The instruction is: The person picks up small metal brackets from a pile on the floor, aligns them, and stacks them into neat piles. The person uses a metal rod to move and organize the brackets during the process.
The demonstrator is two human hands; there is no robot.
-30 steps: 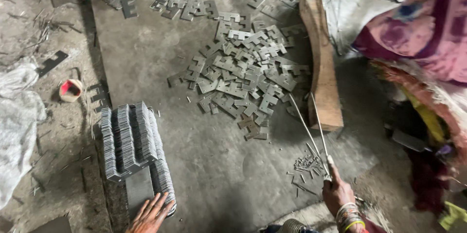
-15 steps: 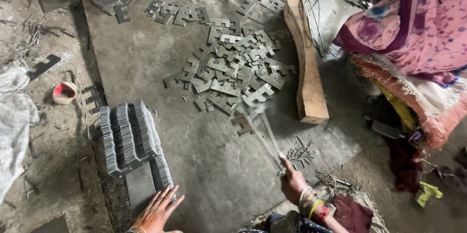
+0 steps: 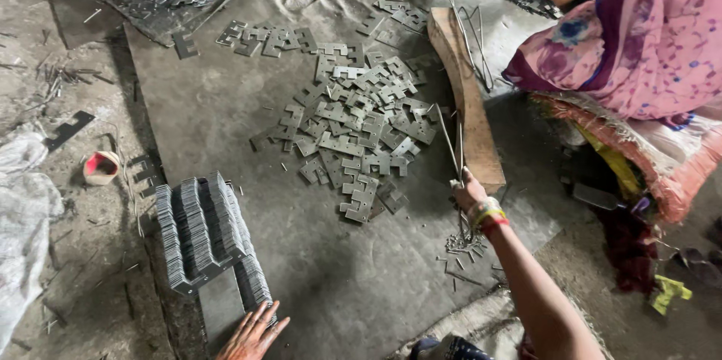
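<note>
My right hand [image 3: 468,193] is closed on thin metal wires [image 3: 447,134] that slant up past the edge of a heap of flat notched metal plates [image 3: 353,127] on a grey floor sheet [image 3: 226,112]. Bangles ring that wrist. My left hand [image 3: 252,332] lies flat with fingers spread at the near end of a packed stack of the same plates standing on edge [image 3: 203,232], touching its lowest row. Short metal pins [image 3: 460,247] lie scattered just below my right wrist.
A curved wooden block [image 3: 466,97] lies right of the heap. Another person in pink patterned cloth [image 3: 632,52] sits at the upper right. A small red-and-white cup [image 3: 100,167] and a white sack [image 3: 22,225] sit at the left. More plates [image 3: 263,35] lie farther back.
My right hand has reached forward and up with the wires, nearer the plate heap and wooden block. My left hand stays by the stack's near end. The view has shifted.
</note>
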